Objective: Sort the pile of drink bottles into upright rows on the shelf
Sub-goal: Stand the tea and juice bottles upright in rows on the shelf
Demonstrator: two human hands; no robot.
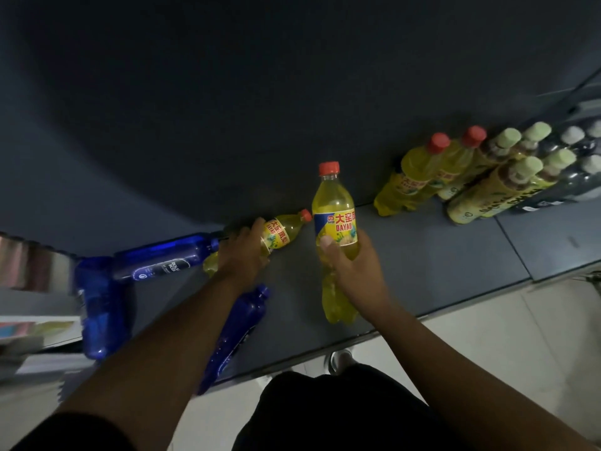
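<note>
My right hand (pixel 353 265) grips a yellow Dayao bottle (pixel 333 203) with a red cap, held upright over the dark shelf (pixel 422 255). My left hand (pixel 242 250) is closed on a second yellow Dayao bottle (pixel 286 227) that lies on its side, cap pointing right. Three blue bottles lie around the left hand: one (pixel 162 260) behind it, one (pixel 100 304) at the far left, one (pixel 237 330) under my forearm. At the right stand upright rows: two yellow red-capped bottles (pixel 419 170), several green-capped tea bottles (pixel 507 177), and dark white-capped bottles (pixel 582 164).
The shelf's dark back wall (pixel 292 92) rises behind the bottles. The shelf's front edge runs diagonally, with pale floor tiles (pixel 487 336) and my shoe (pixel 340 359) below. Blurred packaged goods (pixel 29 323) sit at the left edge.
</note>
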